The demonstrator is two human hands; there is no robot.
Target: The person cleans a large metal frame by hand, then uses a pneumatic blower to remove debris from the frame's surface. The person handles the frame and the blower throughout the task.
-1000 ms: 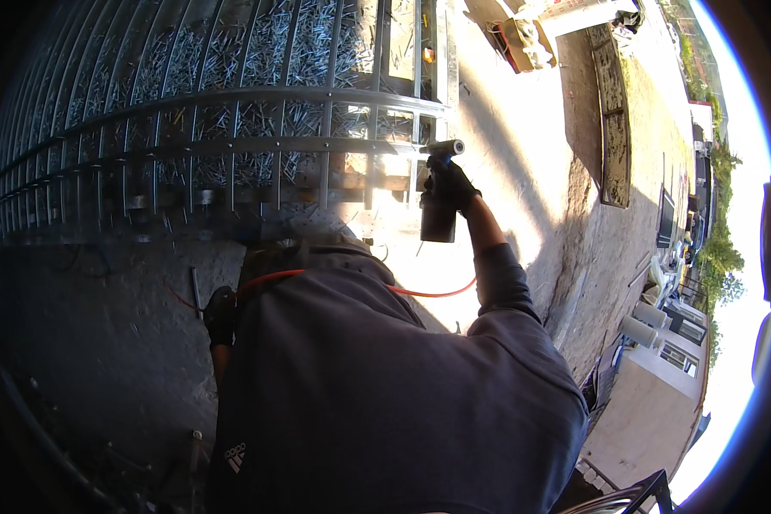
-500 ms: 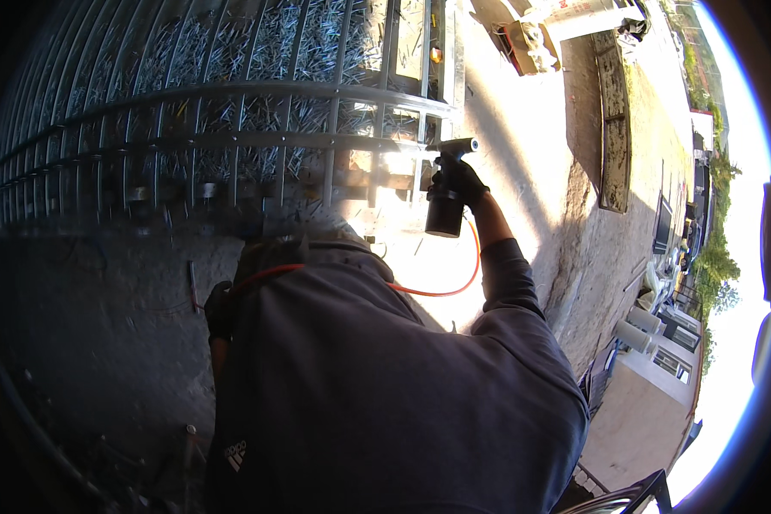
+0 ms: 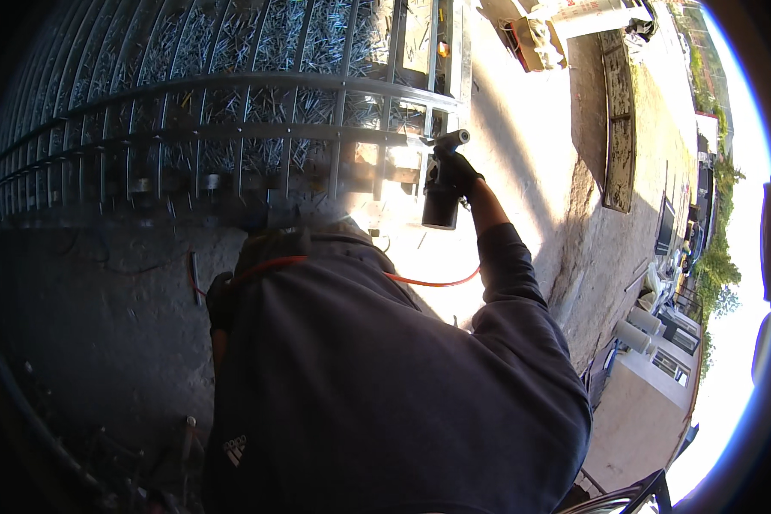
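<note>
My right hand (image 3: 461, 176), in a dark glove, grips the handle of a black air rivet gun (image 3: 440, 206). Its grey head points at the end of the lower rail of a metal bar grille (image 3: 317, 133); I cannot tell whether the nose touches it. An orange air hose (image 3: 433, 281) runs across my body below the gun. My left hand (image 3: 221, 301), also in a dark glove, hangs low at my left side, close to the hose. Its fingers are too dark and hidden to read.
Many thin silver pins (image 3: 257, 38) lie scattered beneath the grille. An open cardboard box (image 3: 538, 44) and a long worn beam (image 3: 618, 128) lie on the sunlit ground to the right. Farther right stands a pale building (image 3: 651, 385).
The rivet gun has risen slightly and tilted, its head end now angled up to the right. The hose has shifted with it. My left hand stays low at my side.
</note>
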